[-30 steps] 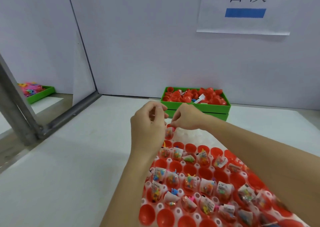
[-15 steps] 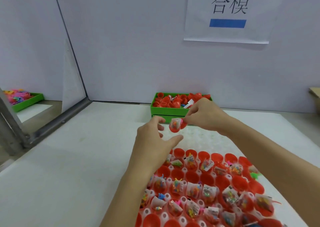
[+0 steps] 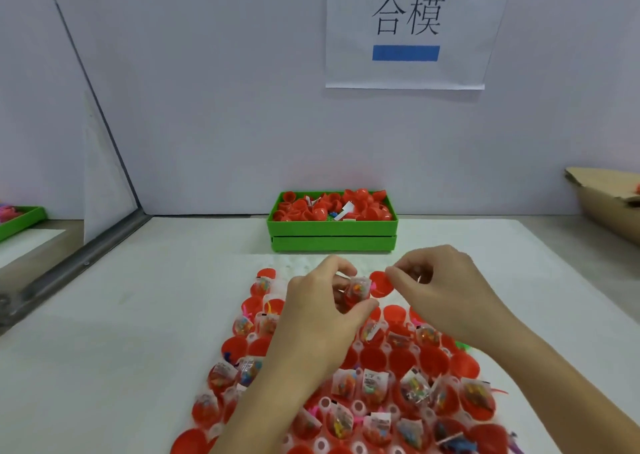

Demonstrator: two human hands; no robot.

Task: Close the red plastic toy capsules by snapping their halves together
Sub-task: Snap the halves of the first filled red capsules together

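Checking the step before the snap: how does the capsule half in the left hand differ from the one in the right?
The left hand grips a filled half holding a clear packet of small colourful toys; the right hand pinches an empty half by its rim. The filled half is mostly hidden by fingers; the empty half shows its open inside. Both are red plastic, not yet joined.
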